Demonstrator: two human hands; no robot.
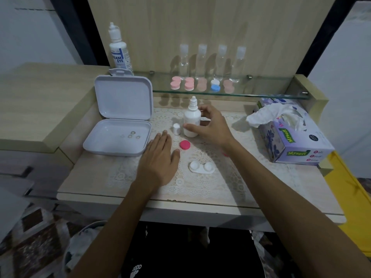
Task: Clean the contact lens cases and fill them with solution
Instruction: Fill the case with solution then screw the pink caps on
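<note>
- Two hands over the lace mat on the table [84,183]; far left, white box [118,137] lies open, small lenses inside
- left hand [158,157] flat on the mat, grip slack, fingers straight, holding nothing
- small white cap [176,128] upright; pink lid [184,145] just beside the left fingertips
- white lens case [201,167] uncapped, near the front
- right hand [210,128] curls thumb and fingers round the upright solution bottle [191,121]
- tissue box [291,133] far right

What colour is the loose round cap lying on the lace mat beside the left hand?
The cap is bright pink; the head view shows it.
</note>
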